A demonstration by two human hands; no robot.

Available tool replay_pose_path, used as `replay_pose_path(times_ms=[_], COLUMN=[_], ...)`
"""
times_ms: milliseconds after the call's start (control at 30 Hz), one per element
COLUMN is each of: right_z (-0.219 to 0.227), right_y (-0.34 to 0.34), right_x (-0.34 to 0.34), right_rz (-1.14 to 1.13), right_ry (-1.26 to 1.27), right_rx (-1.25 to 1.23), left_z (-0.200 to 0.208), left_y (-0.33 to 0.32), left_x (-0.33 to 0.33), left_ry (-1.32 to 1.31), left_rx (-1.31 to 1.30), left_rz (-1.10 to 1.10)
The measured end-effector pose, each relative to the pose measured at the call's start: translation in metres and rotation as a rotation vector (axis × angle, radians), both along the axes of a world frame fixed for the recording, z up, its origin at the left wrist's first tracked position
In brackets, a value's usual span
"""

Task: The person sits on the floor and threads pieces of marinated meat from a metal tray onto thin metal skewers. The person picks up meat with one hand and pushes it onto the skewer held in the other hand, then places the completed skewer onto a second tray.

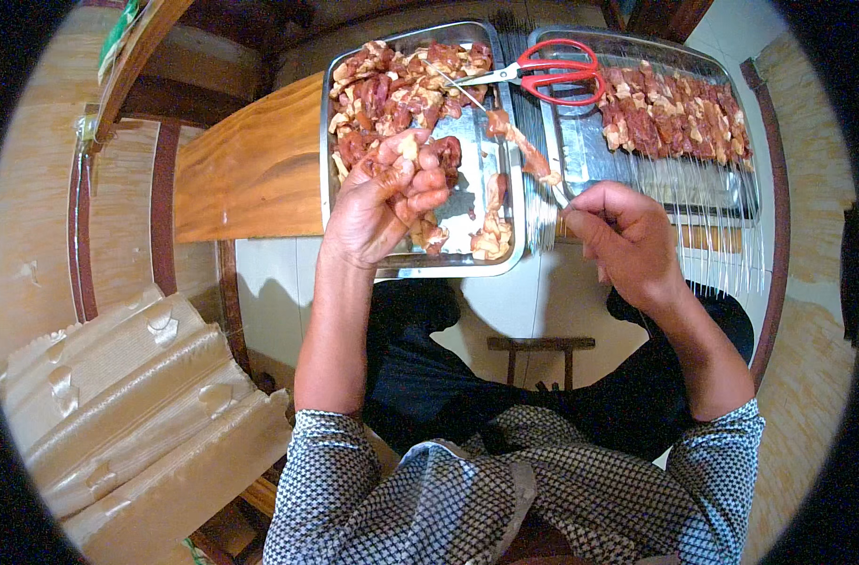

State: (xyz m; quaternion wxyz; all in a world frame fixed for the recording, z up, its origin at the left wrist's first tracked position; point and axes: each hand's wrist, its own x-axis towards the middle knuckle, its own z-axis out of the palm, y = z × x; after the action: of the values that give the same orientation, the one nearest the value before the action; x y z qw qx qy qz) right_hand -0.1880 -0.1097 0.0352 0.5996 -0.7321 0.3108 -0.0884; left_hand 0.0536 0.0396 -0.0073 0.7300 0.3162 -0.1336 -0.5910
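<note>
My right hand is closed round the lower end of a metal skewer. Several pieces of meat are threaded along it, and its bare tip points up and left over the left tray. My left hand is curled, palm up, round a small pale piece of meat at its fingertips. Beneath that hand, a metal tray holds a heap of raw reddish and yellowish meat chunks. A darker chunk shows beside my left fingers.
Red-handled scissors lie across the trays' adjoining rims. In the right tray, loaded meat skewers lie side by side, bare ends overhanging the near edge. Bare skewers lie between the trays. A wooden board extends left; corrugated wrapping stands lower left.
</note>
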Motion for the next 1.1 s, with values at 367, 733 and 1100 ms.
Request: replay_pose_path(times_ms=[367, 733, 1100], right_z=[-0.014, -0.012, -0.009], right_y=[0.016, 0.012, 0.011], right_x=[-0.006, -0.007, -0.006], right_rz=[0.147, 0.169, 0.119], right_ry=[-0.067, -0.052, -0.021], right_rx=[-0.334, -0.414, -0.245], left_z=[0.001, 0.023, 0.019], left_y=[-0.016, -0.018, -0.019], left_x=[0.012, 0.006, 0.006], left_ry=[0.091, -0.344, -0.551], left_rx=[-0.071, 0.128, 0.297], left_rz=[0.316, 0.274, 0.228])
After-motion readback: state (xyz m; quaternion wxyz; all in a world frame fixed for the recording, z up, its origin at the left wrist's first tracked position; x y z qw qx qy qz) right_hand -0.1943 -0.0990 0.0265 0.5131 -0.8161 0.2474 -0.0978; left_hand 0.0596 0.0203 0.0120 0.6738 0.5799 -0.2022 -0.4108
